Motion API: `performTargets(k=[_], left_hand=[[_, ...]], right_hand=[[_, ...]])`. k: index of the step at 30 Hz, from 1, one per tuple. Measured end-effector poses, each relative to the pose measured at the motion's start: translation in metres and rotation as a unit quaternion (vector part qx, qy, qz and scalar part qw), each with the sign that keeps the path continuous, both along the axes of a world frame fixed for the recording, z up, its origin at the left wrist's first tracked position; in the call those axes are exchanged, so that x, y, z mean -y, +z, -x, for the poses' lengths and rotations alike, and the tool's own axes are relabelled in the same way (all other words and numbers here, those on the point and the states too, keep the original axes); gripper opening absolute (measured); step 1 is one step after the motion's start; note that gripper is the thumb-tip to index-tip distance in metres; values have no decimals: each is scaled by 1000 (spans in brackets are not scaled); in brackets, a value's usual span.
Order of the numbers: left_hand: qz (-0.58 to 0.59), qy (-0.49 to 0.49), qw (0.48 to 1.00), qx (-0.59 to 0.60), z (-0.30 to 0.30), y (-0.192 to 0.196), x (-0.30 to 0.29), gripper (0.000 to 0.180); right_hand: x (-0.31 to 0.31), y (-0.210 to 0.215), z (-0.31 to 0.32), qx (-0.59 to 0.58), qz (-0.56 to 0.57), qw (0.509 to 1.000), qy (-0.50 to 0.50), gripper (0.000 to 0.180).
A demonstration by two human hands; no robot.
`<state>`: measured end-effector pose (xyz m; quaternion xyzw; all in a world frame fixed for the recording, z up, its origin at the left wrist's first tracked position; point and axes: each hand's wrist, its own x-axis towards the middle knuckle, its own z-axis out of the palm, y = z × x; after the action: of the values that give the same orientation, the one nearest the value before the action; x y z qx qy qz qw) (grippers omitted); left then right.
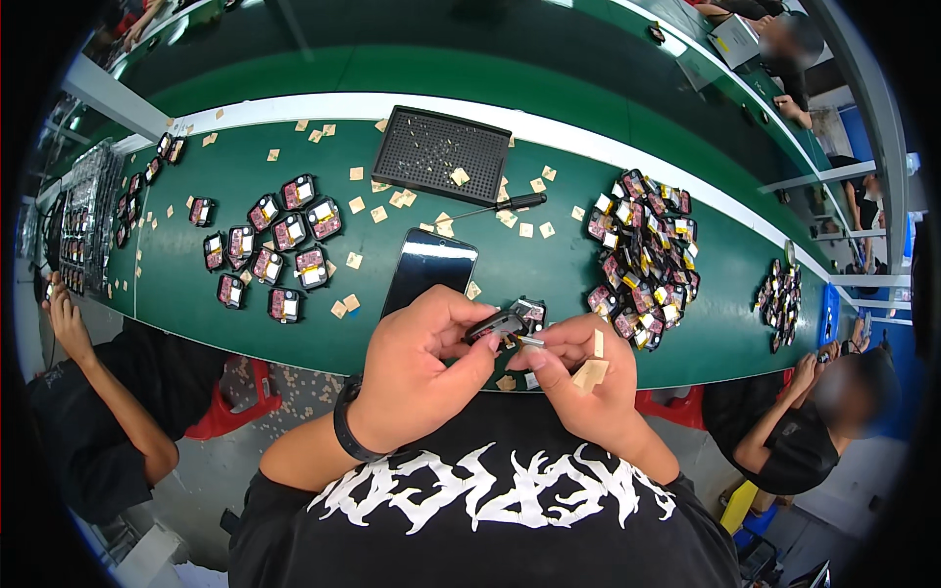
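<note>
My left hand (pixel 421 353) is closed around a small black device housing (pixel 496 326), above the near edge of the green table. Beside it, my right hand (pixel 593 382) pinches a small silvery strip (pixel 530 341) against the housing's right end; whether the strip is attached to it cannot be made out. Small tan paper squares (pixel 590 375) cling to the fingers of my right hand. Just beyond my fingertips lies another open device unit (pixel 530 311), partly hidden. A dark-screened phone (pixel 431 263) rests on the table behind my left hand, which covers its lower end.
A black perforated tray (pixel 392 176) stands at the far edge, with a screwdriver (pixel 500 208) before it. Open circuit-board units (pixel 289 232) lie at left; a large heap (pixel 642 255) sits at right. Tan squares (pixel 378 214) are scattered around. People work on both sides.
</note>
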<state>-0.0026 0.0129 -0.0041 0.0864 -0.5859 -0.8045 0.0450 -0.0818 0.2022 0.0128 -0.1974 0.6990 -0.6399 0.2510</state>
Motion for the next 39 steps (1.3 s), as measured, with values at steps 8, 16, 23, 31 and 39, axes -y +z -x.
performTargets(k=[8,16,23,31,39], left_hand=[[32,27,999,-8,4,-6,-8,17],[101,3,994,-48,2,-13,-8,25],[25,-26,999,-37,-4,-16,-10,23],[41,-53,995,-79,-7,-23,-9,27],[-58,-14,994,-88,-13,-25,-21,30]], right_hand=[[6,-1,2,-141,-82,986,-15,15],[7,5,7,-161,-138,977,-1,10],[7,1,9,-166,-72,983,-41,16],[1,-1,14,199,-20,980,-24,22],[2,3,11,166,22,986,-15,14]])
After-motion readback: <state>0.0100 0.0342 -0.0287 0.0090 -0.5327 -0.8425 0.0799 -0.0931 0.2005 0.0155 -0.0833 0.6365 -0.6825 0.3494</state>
